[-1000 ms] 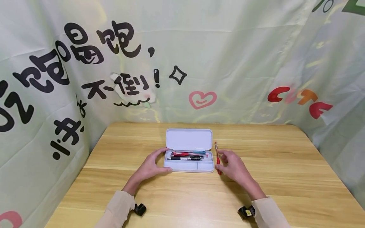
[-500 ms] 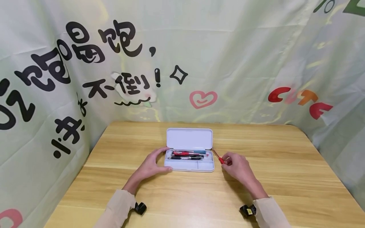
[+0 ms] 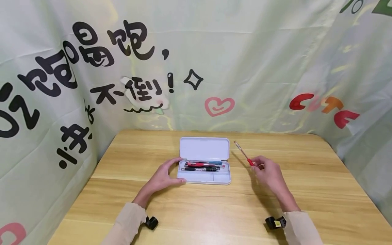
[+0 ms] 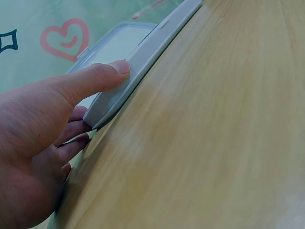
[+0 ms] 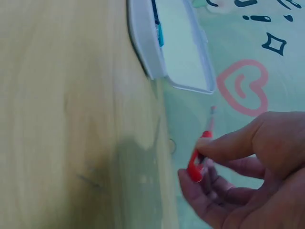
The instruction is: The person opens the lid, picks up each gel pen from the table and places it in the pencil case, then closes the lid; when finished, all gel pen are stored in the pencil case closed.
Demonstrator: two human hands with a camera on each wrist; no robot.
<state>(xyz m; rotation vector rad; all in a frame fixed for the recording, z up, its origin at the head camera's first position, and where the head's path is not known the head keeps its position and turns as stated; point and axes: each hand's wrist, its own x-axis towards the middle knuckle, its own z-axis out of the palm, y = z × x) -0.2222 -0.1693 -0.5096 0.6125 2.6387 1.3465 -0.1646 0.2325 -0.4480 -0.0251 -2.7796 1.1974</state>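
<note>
An open white pencil case (image 3: pixel 196 177) lies on the wooden table, its lid (image 3: pixel 204 148) tipped back. Inside, a red pen (image 3: pixel 199 164), a black pen (image 3: pixel 196 169) and a blue-ended one (image 3: pixel 216 163) lie in the rear compartment. My left hand (image 3: pixel 160 177) holds the case by its left end; in the left wrist view the thumb (image 4: pixel 102 78) presses its front edge. To the right of the case, my right hand (image 3: pixel 271 173) pinches a clear pen (image 3: pixel 243 152) by its red grip (image 5: pixel 194 167), the other end slanting up and away, clear of the table.
The wooden table (image 3: pixel 196 211) reaches back to a printed cloth curtain (image 3: pixel 257 61), which also hangs along both sides. Black wrist cameras sit on the left wrist (image 3: pixel 151 223) and the right wrist (image 3: pixel 275 223).
My right hand has lifted the pen from beside the case and carried it up and to the right, tilting it. The left hand stays on the case.
</note>
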